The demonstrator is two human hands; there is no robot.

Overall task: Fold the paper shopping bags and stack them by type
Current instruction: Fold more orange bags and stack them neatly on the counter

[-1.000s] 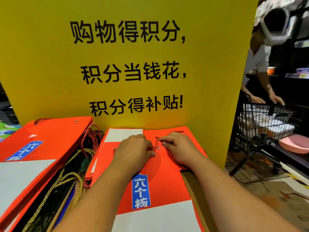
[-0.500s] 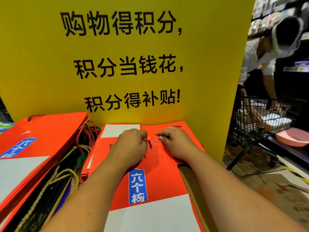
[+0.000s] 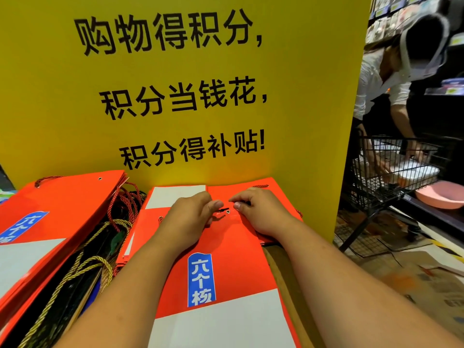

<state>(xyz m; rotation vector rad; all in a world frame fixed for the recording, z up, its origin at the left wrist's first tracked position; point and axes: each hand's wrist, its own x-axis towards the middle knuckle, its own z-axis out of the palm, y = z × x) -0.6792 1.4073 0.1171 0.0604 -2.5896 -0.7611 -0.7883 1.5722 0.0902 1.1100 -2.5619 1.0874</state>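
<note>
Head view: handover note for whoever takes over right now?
Left hand: pinches the dark cord end at the eyelet of the top orange bag.
Right hand: fingertips on that bag beside the eyelet; grip unclear.
Done: the bag lies flat on the centre stack; another orange stack sits left.
To do: probably tuck the cord, then fold the gold-corded bags between the stacks.

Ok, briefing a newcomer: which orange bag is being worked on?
Find the yellow sign. Below its right half a flat orange paper bag lies under the left hand and right hand. Unlike the left stack, it has a dark cord at its eyelet.
</note>
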